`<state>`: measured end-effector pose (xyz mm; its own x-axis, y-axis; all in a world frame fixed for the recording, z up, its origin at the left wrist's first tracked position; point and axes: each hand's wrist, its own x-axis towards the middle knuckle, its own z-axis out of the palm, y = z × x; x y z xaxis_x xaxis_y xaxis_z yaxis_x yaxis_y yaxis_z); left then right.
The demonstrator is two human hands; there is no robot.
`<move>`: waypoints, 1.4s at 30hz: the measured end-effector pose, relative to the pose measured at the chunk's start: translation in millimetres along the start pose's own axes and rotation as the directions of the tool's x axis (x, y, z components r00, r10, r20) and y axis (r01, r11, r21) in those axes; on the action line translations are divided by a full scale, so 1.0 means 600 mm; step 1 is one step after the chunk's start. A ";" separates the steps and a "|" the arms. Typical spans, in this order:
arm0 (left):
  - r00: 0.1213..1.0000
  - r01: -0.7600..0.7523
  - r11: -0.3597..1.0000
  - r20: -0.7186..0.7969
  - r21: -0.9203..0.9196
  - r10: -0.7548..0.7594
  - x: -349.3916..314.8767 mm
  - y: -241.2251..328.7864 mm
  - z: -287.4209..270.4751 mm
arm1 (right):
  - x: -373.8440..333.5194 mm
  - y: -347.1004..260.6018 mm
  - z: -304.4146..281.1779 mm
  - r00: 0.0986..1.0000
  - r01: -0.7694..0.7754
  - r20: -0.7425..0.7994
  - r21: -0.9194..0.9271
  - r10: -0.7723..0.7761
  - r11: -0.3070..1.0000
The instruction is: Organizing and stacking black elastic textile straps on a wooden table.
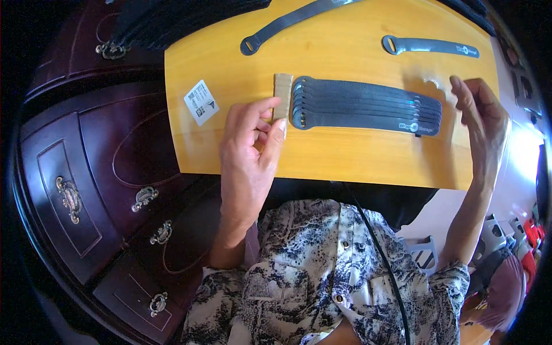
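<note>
On the yellow tabletop lies a fanned stack of dark grey hook-and-loop straps [368, 103], their slotted round ends at the left. A narrow brown cardboard strip [283, 91] stands against those ends. My left hand [248, 141] pinches the strip's lower part between thumb and fingers. Off the stack's right end, my right hand [484, 118] is raised over the table with its fingers loosely bent and apart. Nothing shows in it. Two single straps lie farther back: a long strap [293, 22] at the upper middle and a shorter strap [434, 46] at the upper right.
A white printed label [201, 102] lies on the left part of the tabletop [241, 158]. Dark wooden drawers [69, 201] with ornate metal handles stand to the left. Dark cloth [167, 23] borders the back edge. Stools [489, 238] are at the lower right.
</note>
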<state>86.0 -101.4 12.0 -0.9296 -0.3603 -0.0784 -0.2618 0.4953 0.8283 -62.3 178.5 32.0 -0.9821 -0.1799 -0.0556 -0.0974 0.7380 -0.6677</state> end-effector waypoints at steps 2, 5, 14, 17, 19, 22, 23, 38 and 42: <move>1.000 0.007 1.000 -0.006 0.003 -0.007 0.000 -0.004 0.000 | 0.022 0.010 0.011 0.945 0.279 -0.143 -0.107 -0.293 0.954; 1.000 -0.017 0.998 0.013 0.055 0.017 0.001 -0.001 -0.003 | 0.073 0.041 0.003 0.924 0.351 -0.026 -0.341 -0.382 0.872; 0.999 0.033 0.999 0.022 0.013 -0.033 -0.001 0.003 0.003 | 0.093 0.047 0.012 0.830 0.548 0.072 -0.290 -0.553 0.785; 1.000 0.005 0.999 0.023 0.039 -0.006 -0.005 0.003 -0.006 | 0.092 0.038 0.019 0.819 0.560 0.056 -0.292 -0.571 0.775; 1.000 0.013 1.000 -0.016 0.017 -0.012 -0.004 0.005 -0.004 | 0.096 0.043 0.015 0.810 0.569 0.061 -0.321 -0.583 0.757; 0.997 0.031 0.995 -0.065 -0.090 -0.037 -0.005 -0.002 0.000 | 0.093 0.051 0.007 0.750 0.608 0.096 -0.492 -0.655 0.623; 0.998 0.007 0.998 -0.063 -0.068 -0.012 -0.003 0.005 -0.001 | 0.089 0.048 0.005 0.728 0.624 0.090 -0.496 -0.680 0.603; 0.785 0.591 0.397 0.614 -0.703 -0.080 -0.055 0.069 0.046 | -0.117 -0.021 0.014 0.573 0.805 -0.031 -0.166 -0.819 0.570; 0.822 0.495 0.631 0.558 -0.597 -0.117 -0.052 0.039 0.036 | -0.133 -0.017 0.023 0.576 0.813 0.049 -0.146 -0.816 0.564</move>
<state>103.3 -61.5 21.7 -0.8779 0.0866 -0.4710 -0.4707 -0.3374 0.8152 19.2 176.2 32.8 -0.4780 -0.7379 0.4765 -0.8764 0.3650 -0.3140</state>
